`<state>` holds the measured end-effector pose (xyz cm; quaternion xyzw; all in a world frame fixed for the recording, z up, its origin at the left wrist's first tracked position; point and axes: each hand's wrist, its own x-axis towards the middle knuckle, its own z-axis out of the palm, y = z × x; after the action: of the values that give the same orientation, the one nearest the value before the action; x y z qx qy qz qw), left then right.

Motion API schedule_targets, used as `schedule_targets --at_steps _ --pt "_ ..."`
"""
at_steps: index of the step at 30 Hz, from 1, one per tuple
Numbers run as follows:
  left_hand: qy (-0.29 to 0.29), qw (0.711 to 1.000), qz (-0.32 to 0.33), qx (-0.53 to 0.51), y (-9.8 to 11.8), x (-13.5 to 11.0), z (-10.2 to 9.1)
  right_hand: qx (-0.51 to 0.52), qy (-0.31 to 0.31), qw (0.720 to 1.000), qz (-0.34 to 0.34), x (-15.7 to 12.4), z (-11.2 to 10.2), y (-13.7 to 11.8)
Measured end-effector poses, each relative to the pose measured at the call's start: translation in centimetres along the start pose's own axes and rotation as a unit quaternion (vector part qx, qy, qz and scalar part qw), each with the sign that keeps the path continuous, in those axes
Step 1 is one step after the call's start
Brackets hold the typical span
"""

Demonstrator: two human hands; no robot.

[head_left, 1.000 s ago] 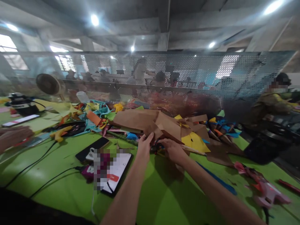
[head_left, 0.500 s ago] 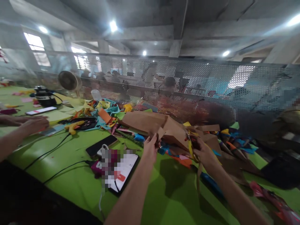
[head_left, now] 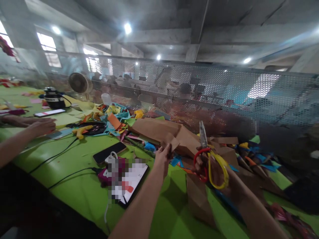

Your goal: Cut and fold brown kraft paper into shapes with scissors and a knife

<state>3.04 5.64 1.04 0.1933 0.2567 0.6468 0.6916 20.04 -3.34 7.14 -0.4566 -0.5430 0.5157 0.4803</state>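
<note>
Left hand (head_left: 162,157) pinches a brown paper scrap (head_left: 175,143); right hand (head_left: 216,171) clasps scissors (head_left: 203,135) (red-and-yellow-handled) over a green tabletop (head_left: 69,162), fan (head_left: 78,83) at ten o'clock, perforated metal partition (head_left: 149,79) at twelve.

The scissors (head_left: 204,143), with one red and one yellow handle, stand in the right hand (head_left: 215,171), blades together and pointing upward. The small brown paper (head_left: 174,142) is pinched, tilted, in the left hand (head_left: 163,156).

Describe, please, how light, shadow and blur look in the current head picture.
Head view throughout: a ceiling light flares white; the green table is glossy at left, softly shadowed near centre; the perforated panel is hazy low down; the scissors look fairly sharp.
</note>
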Motion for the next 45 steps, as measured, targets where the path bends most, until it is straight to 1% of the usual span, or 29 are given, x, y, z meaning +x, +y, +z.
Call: schedule_targets --at_steps 4,6,8,10,14,16,18,20,22,24,29,34,39,42,45 --pt "-0.008 1.0 -0.012 -0.005 -0.2 0.2 -0.2 -0.013 0.004 1.0 0.005 -2.0 0.7 -0.6" --pt "-0.014 1.0 -0.013 -0.01 -0.2 0.2 -0.3 -0.004 -0.02 1.0 0.013 -2.9 0.8 -0.5" --pt "-0.02 1.0 -0.012 -0.009 -0.2 0.2 -0.3 0.007 -0.055 0.998 0.036 -3.5 0.6 0.0" --pt "-0.019 1.0 -0.016 -0.005 -0.2 0.1 -0.2 0.017 -0.07 0.996 0.059 -4.0 0.1 0.9" --pt "0.006 1.0 -0.025 -0.005 -0.2 -0.1 -0.1 0.021 -0.049 0.995 0.09 -4.4 -1.3 3.6" --pt "0.012 1.0 -0.025 -0.004 -0.2 -0.2 0.0 0.019 -0.052 0.994 0.095 -4.3 -1.9 4.9" --pt "0.01 1.0 -0.023 -0.002 -0.2 -0.3 0.1 0.043 -0.067 0.992 0.093 -4.2 -2.1 5.9" --pt "0.001 1.0 -0.023 0.002 -0.1 -0.4 0.1 0.092 -0.08 0.989 0.088 -4.2 -2.0 6.4" --pt "-0.004 1.0 -0.024 0.009 -0.1 -0.5 0.1 0.14 -0.086 0.982 0.094 -4.3 -1.7 6.4" --pt "-0.004 1.0 -0.023 0.013 -0.1 -0.6 0.1 0.167 -0.087 0.976 0.105 -4.5 -1.4 6.2" --pt "0.0 1.0 -0.013 0.009 -0.2 -0.6 0.1 0.197 -0.1 0.969 0.112 -4.7 -1.0 5.8" --pt "-0.027 0.999 -0.012 0.029 -0.4 -0.5 0.2 0.212 -0.114 0.964 0.114 -4.5 -0.7 5.6" --pt "-0.059 0.996 -0.031 0.053 -0.8 -0.7 0.1 0.221 -0.074 0.963 0.133 -4.4 0.2 4.7" --pt "-0.081 0.995 -0.05 0.039 -1.2 -1.0 0.3 0.223 -0.035 0.965 0.135 -4.3 1.1 4.1" --pt "-0.08 0.995 -0.063 0.015 -1.4 -1.4 0.6 0.209 0.006 0.969 0.13 -4.4 1.7 3.9"
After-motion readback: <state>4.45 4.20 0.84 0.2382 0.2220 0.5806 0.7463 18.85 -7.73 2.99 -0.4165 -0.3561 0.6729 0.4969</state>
